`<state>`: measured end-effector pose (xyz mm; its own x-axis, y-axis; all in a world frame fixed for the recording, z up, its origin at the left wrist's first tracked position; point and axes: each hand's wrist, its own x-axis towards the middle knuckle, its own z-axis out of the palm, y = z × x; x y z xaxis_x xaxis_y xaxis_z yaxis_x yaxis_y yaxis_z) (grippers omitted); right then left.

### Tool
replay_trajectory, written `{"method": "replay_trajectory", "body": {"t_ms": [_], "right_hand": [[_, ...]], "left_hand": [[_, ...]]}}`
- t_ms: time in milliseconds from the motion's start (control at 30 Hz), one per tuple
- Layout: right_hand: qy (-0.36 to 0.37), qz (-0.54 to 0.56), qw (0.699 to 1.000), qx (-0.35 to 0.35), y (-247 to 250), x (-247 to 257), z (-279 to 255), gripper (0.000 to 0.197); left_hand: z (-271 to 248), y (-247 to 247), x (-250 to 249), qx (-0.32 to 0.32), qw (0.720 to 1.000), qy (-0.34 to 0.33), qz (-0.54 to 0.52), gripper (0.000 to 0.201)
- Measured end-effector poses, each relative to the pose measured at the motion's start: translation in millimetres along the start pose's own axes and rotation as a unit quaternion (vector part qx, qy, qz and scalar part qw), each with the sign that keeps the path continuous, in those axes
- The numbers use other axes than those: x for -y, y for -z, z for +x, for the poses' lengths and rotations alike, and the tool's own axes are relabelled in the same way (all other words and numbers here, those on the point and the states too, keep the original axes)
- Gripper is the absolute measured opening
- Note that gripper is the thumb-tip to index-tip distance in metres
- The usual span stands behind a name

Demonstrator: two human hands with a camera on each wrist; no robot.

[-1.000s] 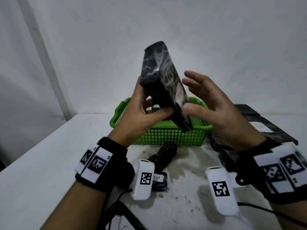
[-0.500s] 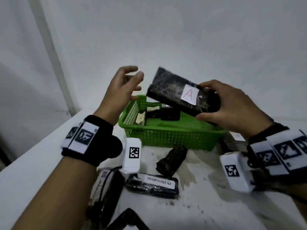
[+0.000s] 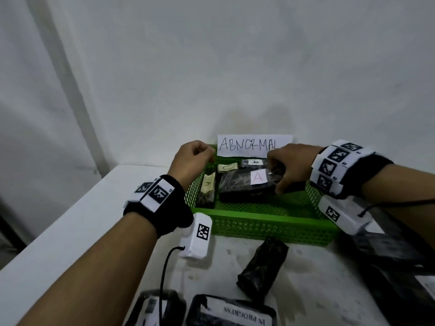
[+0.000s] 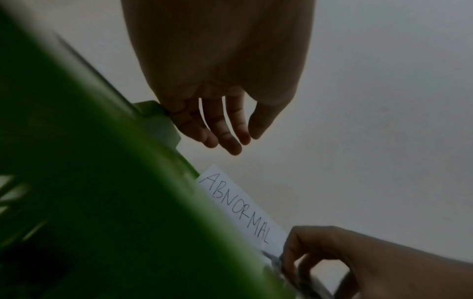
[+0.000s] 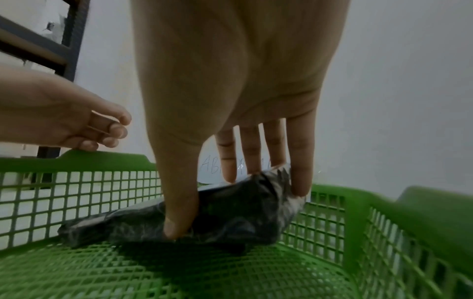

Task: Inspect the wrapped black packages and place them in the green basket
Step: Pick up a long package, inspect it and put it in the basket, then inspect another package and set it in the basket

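Observation:
A black wrapped package (image 3: 237,184) with a white "A" label lies low inside the green basket (image 3: 263,215). My right hand (image 3: 280,172) grips its right end, with the thumb on the near side and the fingers on the far side. The right wrist view shows this pinch (image 5: 238,204) on the package (image 5: 230,220), which sits just above the basket floor (image 5: 179,273). My left hand (image 3: 194,157) hovers at the basket's far left corner and holds nothing. Its fingers (image 4: 225,131) hang relaxed beside the rim (image 4: 158,113).
A paper sign reading ABNORMAL (image 3: 254,145) stands behind the basket, against the wall. Smaller labelled packages (image 3: 208,187) lie in the basket's left and back. On the table are a loose black package (image 3: 263,269), one labelled IN PROGRESS (image 3: 233,314), and a dark stack (image 3: 400,267) at the right.
Both hands held the package upright one second ago. The left hand let go and moved to the basket's far left corner, and the right hand lowered the package into the basket.

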<state>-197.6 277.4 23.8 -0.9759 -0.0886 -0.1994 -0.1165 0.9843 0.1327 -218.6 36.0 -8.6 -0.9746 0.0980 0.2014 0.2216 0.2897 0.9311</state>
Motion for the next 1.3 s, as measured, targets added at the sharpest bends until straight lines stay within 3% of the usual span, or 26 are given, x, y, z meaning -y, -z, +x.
{"method": "replay_trajectory", "body": {"t_ms": [133,367,467,633,833,967,1100,1167,1300], "right_hand": [[0.013,0.014,1.000,0.015,-4,6,19,0.055],[0.044,0.044,0.987,0.145,0,14,38,0.037],[0.063,0.030,0.986,0.152,0,18,47,0.031],[0.088,0.044,0.986,0.133,-10,26,55,0.024],[0.100,0.071,0.988,0.096,-28,24,52,0.030],[0.102,0.050,0.991,0.064,-15,18,45,0.026],[0.094,-0.036,0.994,-0.039,31,8,26,0.011],[0.077,-0.054,0.992,-0.085,55,5,11,0.010],[0.069,-0.045,0.991,-0.109,69,11,-33,0.016]], "left_hand": [[16,5,-4,0.035,0.998,0.044,0.007,0.018],[21,9,-18,0.115,0.989,0.089,-0.011,0.021],[24,9,-30,0.111,0.989,0.097,-0.019,0.021],[22,-6,-16,0.042,0.985,0.132,-0.106,0.017],[15,-24,-4,0.016,0.975,0.162,-0.150,0.011],[11,-26,-11,0.036,0.970,0.179,-0.161,0.010],[2,-18,-26,0.082,0.959,0.208,-0.175,0.020],[-5,-14,-38,0.098,0.963,0.189,-0.168,0.021],[-36,-12,-58,0.146,0.977,0.131,-0.087,0.018]]}}
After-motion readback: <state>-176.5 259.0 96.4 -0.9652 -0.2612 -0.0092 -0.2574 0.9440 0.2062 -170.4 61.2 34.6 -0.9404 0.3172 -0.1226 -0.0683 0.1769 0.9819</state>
